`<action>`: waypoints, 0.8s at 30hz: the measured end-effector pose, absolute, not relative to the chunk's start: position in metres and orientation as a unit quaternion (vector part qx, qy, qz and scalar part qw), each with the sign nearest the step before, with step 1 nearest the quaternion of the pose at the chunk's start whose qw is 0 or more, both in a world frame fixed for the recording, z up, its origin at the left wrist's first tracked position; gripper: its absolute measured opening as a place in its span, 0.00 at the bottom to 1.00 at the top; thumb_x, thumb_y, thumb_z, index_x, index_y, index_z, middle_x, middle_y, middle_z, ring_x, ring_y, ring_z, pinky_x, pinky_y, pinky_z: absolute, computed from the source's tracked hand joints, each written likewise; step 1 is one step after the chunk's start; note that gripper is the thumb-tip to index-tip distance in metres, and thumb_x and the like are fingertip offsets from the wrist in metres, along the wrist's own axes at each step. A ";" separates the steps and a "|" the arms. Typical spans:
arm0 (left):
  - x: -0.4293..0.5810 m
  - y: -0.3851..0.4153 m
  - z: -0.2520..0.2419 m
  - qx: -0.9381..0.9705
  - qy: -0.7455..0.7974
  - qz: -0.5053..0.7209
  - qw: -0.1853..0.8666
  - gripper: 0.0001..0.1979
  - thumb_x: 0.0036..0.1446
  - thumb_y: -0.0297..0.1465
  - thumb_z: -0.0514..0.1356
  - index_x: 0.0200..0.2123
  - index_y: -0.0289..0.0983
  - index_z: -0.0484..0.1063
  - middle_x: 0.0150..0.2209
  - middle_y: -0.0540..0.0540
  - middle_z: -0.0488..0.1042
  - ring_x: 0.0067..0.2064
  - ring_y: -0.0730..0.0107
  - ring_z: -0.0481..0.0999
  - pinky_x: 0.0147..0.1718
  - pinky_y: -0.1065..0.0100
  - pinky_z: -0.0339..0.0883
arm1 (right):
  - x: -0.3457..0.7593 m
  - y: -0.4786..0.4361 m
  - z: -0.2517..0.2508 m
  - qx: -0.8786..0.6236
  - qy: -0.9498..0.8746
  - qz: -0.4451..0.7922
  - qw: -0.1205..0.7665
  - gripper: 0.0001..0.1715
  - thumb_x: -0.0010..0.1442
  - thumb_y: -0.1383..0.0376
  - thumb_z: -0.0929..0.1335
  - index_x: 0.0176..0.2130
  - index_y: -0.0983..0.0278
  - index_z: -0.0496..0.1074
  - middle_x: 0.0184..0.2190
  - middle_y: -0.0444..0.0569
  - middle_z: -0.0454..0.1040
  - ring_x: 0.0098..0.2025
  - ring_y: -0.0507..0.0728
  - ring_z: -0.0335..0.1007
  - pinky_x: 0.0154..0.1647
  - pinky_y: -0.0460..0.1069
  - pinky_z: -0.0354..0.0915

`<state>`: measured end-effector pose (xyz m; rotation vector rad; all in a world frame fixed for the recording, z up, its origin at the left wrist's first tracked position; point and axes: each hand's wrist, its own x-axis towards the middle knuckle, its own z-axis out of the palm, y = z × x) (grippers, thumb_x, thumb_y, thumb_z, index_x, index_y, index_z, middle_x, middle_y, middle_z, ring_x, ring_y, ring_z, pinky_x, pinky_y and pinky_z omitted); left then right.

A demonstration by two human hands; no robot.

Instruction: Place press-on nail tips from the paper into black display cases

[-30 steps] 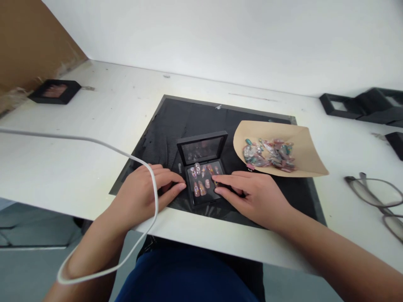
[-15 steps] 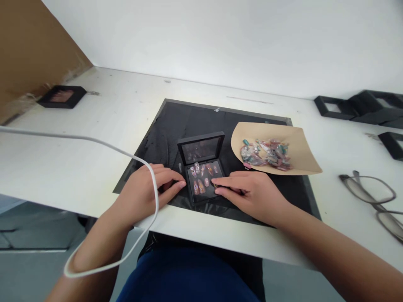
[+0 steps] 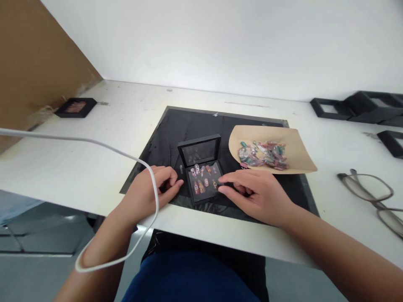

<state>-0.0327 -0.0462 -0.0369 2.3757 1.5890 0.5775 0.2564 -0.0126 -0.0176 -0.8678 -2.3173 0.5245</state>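
A small black display box [image 3: 204, 181] lies open on a black mat [image 3: 176, 130], its clear-windowed lid [image 3: 199, 150] standing up behind. Several decorated press-on nails sit in its tray. My left hand [image 3: 149, 191] rests on the mat at the box's left edge, fingers curled, fingertips touching the box side. My right hand [image 3: 256, 193] lies at the box's right edge, index finger and thumb stretched toward the tray's right side, holding nothing that I can make out. A tan paper sheet [image 3: 296, 153] right of the box carries a heap of several coloured nails [image 3: 262, 154].
A white cable [image 3: 94, 144] loops over my left forearm. Eyeglasses [image 3: 371, 197] lie at the right. Several empty black frames [image 3: 355, 107] stand at the back right. Another black box [image 3: 75, 107] sits at the far left by a brown board [image 3: 34, 71].
My right fingertips have drawn back from over the tray to its right edge. My left fingers have curled in a little. The view has tilted down slightly.
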 end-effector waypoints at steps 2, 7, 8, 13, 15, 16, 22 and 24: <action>-0.033 -0.046 -0.038 0.814 0.537 0.192 0.108 0.13 0.64 0.35 0.58 0.28 0.38 0.63 0.23 0.54 0.66 0.27 0.73 0.64 0.30 0.68 0.58 | 0.259 -0.017 -0.007 -0.298 -0.875 0.167 0.342 0.08 0.66 0.63 0.68 0.35 0.62 0.76 0.21 0.41 0.71 0.22 0.48 0.63 0.27 0.46 0.60; -0.036 -0.043 -0.042 0.820 0.535 0.179 0.100 0.14 0.64 0.36 0.59 0.28 0.38 0.62 0.24 0.54 0.67 0.27 0.73 0.65 0.30 0.68 0.58 | 0.278 -0.027 0.011 -0.280 -0.868 0.085 0.400 0.10 0.69 0.61 0.64 0.40 0.57 0.76 0.26 0.47 0.77 0.28 0.55 0.72 0.29 0.51 0.67; -0.036 -0.043 -0.042 0.820 0.535 0.176 0.100 0.14 0.64 0.37 0.59 0.28 0.38 0.62 0.24 0.54 0.67 0.27 0.73 0.65 0.30 0.68 0.59 | 0.283 -0.026 0.011 -0.272 -0.861 0.062 0.426 0.12 0.70 0.60 0.63 0.43 0.56 0.76 0.28 0.48 0.77 0.29 0.56 0.73 0.29 0.51 0.67; -0.037 -0.043 -0.040 0.823 0.536 0.160 0.102 0.13 0.63 0.37 0.59 0.29 0.38 0.65 0.25 0.53 0.69 0.28 0.73 0.67 0.30 0.69 0.60 | 0.311 -0.002 0.008 -0.319 -0.731 -0.135 0.589 0.20 0.71 0.60 0.58 0.46 0.57 0.78 0.28 0.52 0.74 0.32 0.62 0.72 0.32 0.58 0.65; -0.037 -0.043 -0.039 0.820 0.542 0.152 0.104 0.13 0.64 0.38 0.59 0.29 0.38 0.65 0.25 0.52 0.69 0.28 0.73 0.67 0.30 0.69 0.60 | 0.324 0.012 0.010 -0.402 -0.716 -0.152 0.549 0.16 0.69 0.61 0.61 0.44 0.56 0.78 0.32 0.53 0.76 0.38 0.65 0.73 0.38 0.60 0.67; -0.037 -0.044 -0.039 0.817 0.546 0.149 0.106 0.13 0.64 0.39 0.59 0.29 0.38 0.65 0.25 0.52 0.70 0.28 0.72 0.68 0.30 0.69 0.60 | 0.331 0.019 0.011 -0.464 -0.719 -0.130 0.501 0.13 0.69 0.61 0.63 0.43 0.56 0.77 0.36 0.53 0.77 0.42 0.66 0.73 0.41 0.60 0.68; -0.040 -0.044 -0.041 0.815 0.549 0.140 0.120 0.14 0.64 0.40 0.59 0.29 0.39 0.66 0.25 0.52 0.71 0.28 0.71 0.69 0.28 0.68 0.61 | 0.358 0.054 -0.003 -0.569 -0.766 -0.002 0.299 0.10 0.63 0.60 0.69 0.40 0.60 0.80 0.35 0.53 0.80 0.40 0.64 0.75 0.40 0.59 0.71; -0.041 -0.044 -0.043 0.816 0.549 0.131 0.123 0.15 0.65 0.40 0.58 0.28 0.39 0.65 0.25 0.52 0.70 0.29 0.70 0.69 0.29 0.67 0.61 | 0.358 0.059 -0.011 -0.541 -0.806 0.033 0.239 0.12 0.60 0.60 0.70 0.42 0.60 0.81 0.39 0.51 0.82 0.45 0.65 0.75 0.47 0.60 0.71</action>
